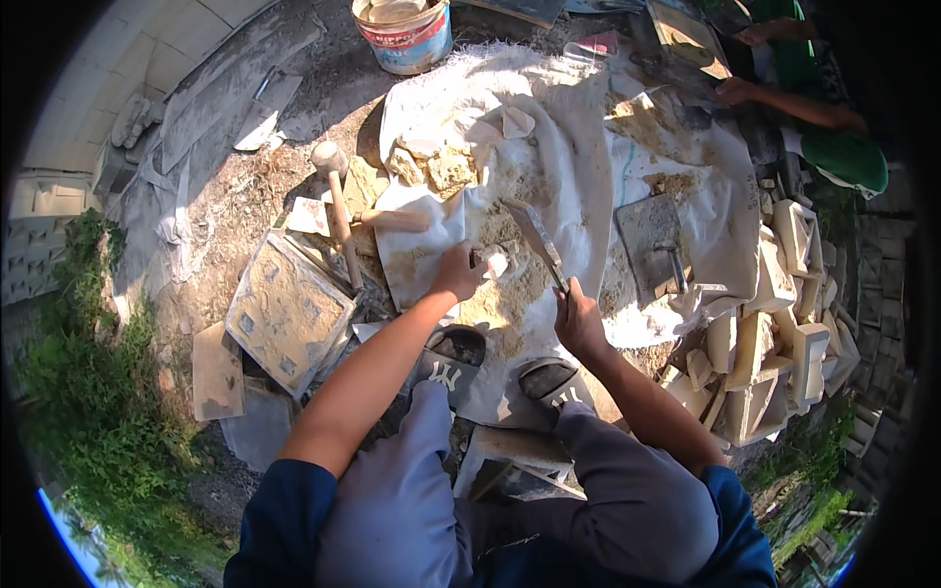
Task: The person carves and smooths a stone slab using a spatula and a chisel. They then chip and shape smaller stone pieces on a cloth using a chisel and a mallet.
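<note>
My left hand (459,273) is closed around a small whitish lump of stone (496,262) above a white woven sheet (564,181). In my right hand (582,321) is the handle of a long knife (534,237), like a machete, its blade slanting up and to the left. The blade stands apart from the lump, a little to its right. Yellowish crumbs and powder (505,304) lie on the sheet under both hands. Farther off, several rough yellowish stone chunks (451,171) rest on the sheet.
A mallet (330,157) and another wooden handle (394,220) lie left, by a crusted square slab (289,309). A bucket (402,37) stands at the back. Right are a flat plate with a handle (652,240) and piled pale blocks (769,343). A co-worker's hand (735,90) is far right.
</note>
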`<state>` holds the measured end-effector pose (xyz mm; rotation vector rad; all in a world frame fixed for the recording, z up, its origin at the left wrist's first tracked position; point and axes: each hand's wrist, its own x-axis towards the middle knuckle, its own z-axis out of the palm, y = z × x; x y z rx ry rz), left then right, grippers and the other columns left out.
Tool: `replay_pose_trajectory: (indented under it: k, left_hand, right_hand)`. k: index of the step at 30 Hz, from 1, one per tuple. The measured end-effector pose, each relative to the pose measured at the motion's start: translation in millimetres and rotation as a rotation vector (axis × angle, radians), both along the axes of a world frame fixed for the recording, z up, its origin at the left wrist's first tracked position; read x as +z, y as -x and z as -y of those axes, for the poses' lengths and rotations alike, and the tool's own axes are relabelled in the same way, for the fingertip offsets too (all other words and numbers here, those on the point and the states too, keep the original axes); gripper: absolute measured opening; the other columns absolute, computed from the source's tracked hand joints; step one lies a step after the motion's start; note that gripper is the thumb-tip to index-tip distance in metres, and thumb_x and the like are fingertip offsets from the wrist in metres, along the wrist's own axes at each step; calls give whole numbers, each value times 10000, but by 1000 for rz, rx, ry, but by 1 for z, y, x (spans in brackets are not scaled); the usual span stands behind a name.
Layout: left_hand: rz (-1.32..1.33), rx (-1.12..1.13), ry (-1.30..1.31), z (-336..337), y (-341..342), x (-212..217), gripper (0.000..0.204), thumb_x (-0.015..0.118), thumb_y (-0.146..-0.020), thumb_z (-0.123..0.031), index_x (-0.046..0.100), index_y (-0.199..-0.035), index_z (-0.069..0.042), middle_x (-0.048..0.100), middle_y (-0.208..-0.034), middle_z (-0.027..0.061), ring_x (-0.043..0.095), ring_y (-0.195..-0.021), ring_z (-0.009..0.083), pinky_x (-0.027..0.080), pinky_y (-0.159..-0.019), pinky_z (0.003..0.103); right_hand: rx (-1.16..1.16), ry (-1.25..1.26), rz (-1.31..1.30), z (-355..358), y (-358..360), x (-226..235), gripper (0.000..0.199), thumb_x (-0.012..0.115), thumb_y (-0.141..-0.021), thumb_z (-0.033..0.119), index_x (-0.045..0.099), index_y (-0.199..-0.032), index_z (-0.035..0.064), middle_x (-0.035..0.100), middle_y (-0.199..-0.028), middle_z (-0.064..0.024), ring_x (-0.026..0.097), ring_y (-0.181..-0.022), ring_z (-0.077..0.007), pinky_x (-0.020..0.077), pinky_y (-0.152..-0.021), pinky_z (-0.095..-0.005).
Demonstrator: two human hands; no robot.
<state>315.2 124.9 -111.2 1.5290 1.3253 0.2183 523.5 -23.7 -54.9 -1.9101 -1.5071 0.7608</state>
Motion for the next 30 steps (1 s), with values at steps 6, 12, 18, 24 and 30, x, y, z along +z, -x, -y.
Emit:
replay_pose_trajectory:
  k: [6, 12, 18, 24, 30]
  left_hand:
    - [-69, -70, -195, 1, -4, 4, 399, 769, -797, -211, 639, -1103, 10, 693, -905, 195, 671, -867, 329, 509, -785, 409]
    - [-94, -49, -125, 5, 4, 7, 415, 781, -787, -237, 654, -1104, -2, 684, -899, 195, 663, -861, 334, 506, -792, 417]
    - [-97, 2, -233, 14, -8, 4, 423, 785, -784, -225, 683, -1144, -28, 632, -1035, 203, 625, -969, 365, 489, -863, 421]
    - [145, 85, -171, 14, -3, -33, 396, 780, -790, -212, 693, -1138, -43, 634, -1077, 202, 633, -945, 355, 502, -854, 413]
    - [-30, -2, -376, 12, -5, -30, 253, 717, -820, -92, 713, -1063, -22, 712, -905, 169, 699, -789, 221, 560, -704, 352]
  right_hand:
    - [76, 321, 140, 14, -8, -34, 237, 500, -1006, 227, 481, -957, -4, 566, -663, -312, 564, -659, -522, 414, -520, -573]
    - [19, -105, 38, -8, -3, 6, 203, 542, -985, 149, 410, -898, 22, 530, -621, -284, 549, -619, -502, 384, -494, -552]
    - [21, 258, 107, 25, -23, -38, 231, 492, -1006, 227, 478, -974, -2, 580, -689, -316, 584, -678, -519, 430, -572, -585]
    - [45, 150, 86, 24, -23, -22, 233, 490, -1011, 233, 499, -927, 16, 559, -629, -292, 570, -618, -509, 432, -548, -560]
    - [-42, -188, -61, -8, -1, 34, 183, 550, -964, 69, 402, -870, 15, 467, -589, -260, 508, -568, -491, 346, -470, -501]
